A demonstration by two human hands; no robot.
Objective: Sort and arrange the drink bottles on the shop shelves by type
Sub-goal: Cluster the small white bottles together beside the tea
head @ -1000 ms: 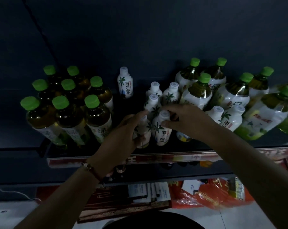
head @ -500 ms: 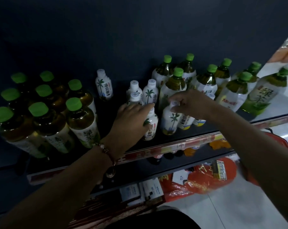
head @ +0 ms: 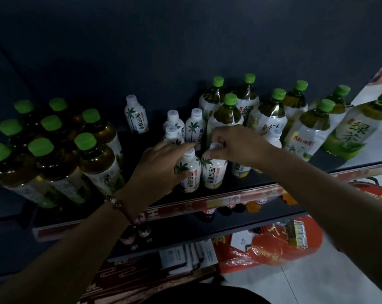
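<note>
Small white coconut-drink bottles with palm-tree labels stand in the middle of a dark shelf [head: 240, 194]. My left hand [head: 157, 167] wraps the left front white bottle [head: 191, 170]. My right hand [head: 236, 143] pinches the cap of the right front white bottle [head: 214, 170] beside it. Three more white bottles [head: 194, 128] stand just behind, and a lone white bottle [head: 135, 115] stands further back left. Dark green-capped tea bottles [head: 93, 154] fill the left side. Larger green-capped green tea bottles [head: 271, 115] stand at the right.
A red price strip [head: 229, 200] runs along the shelf's front edge. A lower shelf holds bottles with dark and orange caps [head: 253, 205]. Red packaging [head: 273, 249] and white booklets [head: 185, 255] lie on the floor below. A dark wall backs the shelf.
My view has swung back to the left. Both hands stay on the two front white bottles, which now stand close side by side near the shelf's front.
</note>
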